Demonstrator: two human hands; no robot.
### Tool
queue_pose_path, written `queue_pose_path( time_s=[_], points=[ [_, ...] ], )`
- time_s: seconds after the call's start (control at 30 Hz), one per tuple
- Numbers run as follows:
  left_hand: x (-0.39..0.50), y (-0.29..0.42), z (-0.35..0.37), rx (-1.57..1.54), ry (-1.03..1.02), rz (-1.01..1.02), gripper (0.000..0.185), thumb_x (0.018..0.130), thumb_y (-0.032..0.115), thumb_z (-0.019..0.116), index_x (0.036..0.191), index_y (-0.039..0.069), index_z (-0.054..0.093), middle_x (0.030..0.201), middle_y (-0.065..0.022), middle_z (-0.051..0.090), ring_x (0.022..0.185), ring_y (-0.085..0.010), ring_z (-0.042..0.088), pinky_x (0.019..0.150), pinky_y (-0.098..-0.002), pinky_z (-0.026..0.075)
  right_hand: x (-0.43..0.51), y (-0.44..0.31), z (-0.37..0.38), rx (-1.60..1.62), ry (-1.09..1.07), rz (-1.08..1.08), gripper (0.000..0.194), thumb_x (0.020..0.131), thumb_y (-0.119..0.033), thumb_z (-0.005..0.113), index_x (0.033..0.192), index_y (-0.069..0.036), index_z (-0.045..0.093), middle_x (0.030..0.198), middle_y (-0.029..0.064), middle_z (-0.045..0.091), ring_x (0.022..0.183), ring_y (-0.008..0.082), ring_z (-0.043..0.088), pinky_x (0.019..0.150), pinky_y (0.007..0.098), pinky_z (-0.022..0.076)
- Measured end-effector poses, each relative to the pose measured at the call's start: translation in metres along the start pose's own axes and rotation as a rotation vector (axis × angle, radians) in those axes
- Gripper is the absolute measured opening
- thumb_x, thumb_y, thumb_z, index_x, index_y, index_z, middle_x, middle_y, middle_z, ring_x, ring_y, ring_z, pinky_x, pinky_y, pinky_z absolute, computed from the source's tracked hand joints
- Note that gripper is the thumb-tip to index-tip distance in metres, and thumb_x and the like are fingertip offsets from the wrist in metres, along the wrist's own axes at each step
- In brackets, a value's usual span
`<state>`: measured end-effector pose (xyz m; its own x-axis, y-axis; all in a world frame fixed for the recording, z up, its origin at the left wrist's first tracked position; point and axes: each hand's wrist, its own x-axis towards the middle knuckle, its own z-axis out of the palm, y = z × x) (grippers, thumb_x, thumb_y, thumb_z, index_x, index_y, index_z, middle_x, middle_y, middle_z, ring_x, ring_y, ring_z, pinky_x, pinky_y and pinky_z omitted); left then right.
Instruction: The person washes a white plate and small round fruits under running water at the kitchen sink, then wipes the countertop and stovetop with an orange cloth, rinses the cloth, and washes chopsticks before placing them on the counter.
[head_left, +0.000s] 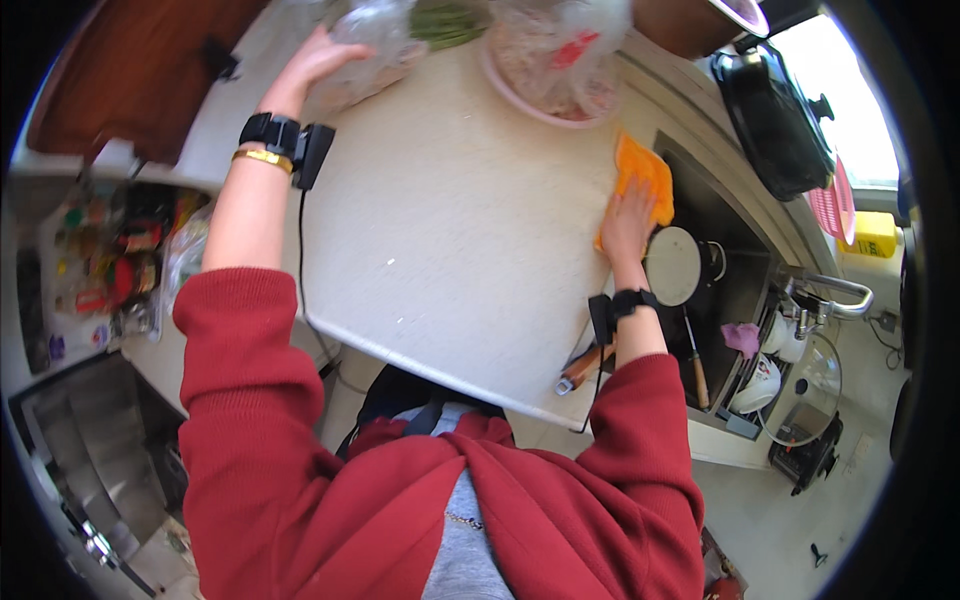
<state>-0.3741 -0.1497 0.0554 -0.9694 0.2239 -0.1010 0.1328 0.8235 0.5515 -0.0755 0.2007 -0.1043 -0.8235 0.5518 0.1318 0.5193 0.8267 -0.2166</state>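
Observation:
My left hand (324, 61) is at the far left of the pale countertop (450, 225), holding the side of a clear plastic bag (375, 67) with pale, pinkish contents. Its thumb lies across the bag, and some of its fingers are hidden. On the right, my right hand (628, 221) presses an orange cloth (645, 176) onto the counter beside the sink edge. The cloth is bunched under the palm and spreads out past the fingertips. Small white scraps (391, 262) lie on the countertop.
At the back stand a pink-rimmed bowl (551, 116) with bagged food and green vegetables (446, 26). The dark sink (720, 217) holds a pan with a whitish inside (673, 266). A wooden handle (589, 367) lies near the front edge. A faucet (840, 296) and a black lidded pot (776, 120) are farther right.

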Motion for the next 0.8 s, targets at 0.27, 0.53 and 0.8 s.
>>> queue_pose_path(
  time_s=[0.27, 0.53, 0.8],
  points=[
    [-0.173, -0.029, -0.115, -0.233, -0.015, 0.356, 0.056, 0.085, 0.028, 0.062, 0.130, 0.003, 0.043, 0.128, -0.0135, 0.049, 0.118, -0.0200, 0.046, 0.099, -0.0313, 0.035, -0.133, -0.126, -0.027, -0.020, -0.299, -0.185, 0.052, 0.093, -0.024, 0.039, 0.142, -0.014, 0.025, 0.149, 0.0135, 0.018, 0.136, 0.0366, 0.015, 0.108, 0.0550, 0.0091],
    [-0.309, -0.101, -0.162, -0.522, 0.305, 0.181, 0.022, 0.088, 0.010, 0.056, 0.107, -0.002, 0.059, 0.098, -0.0048, 0.064, 0.090, -0.0090, 0.058, 0.081, -0.0220, 0.044, -0.229, -0.192, -0.041, 0.146, -0.398, -0.524, 0.050, 0.091, -0.027, 0.044, 0.139, -0.022, 0.033, 0.148, 0.0082, 0.024, 0.137, 0.0318, 0.017, 0.109, 0.0525, 0.0109],
    [-0.342, -0.110, -0.053, -0.562, 0.090, 0.129, 0.019, 0.088, 0.007, 0.055, 0.104, -0.002, 0.060, 0.096, -0.0056, 0.063, 0.091, -0.0111, 0.058, 0.082, -0.0237, 0.044, -0.274, -0.084, -0.068, 0.157, -0.309, -0.339, 0.045, 0.091, -0.026, 0.044, 0.136, -0.025, 0.039, 0.147, 0.0028, 0.027, 0.137, 0.0286, 0.020, 0.109, 0.0506, 0.0122]
  ],
)
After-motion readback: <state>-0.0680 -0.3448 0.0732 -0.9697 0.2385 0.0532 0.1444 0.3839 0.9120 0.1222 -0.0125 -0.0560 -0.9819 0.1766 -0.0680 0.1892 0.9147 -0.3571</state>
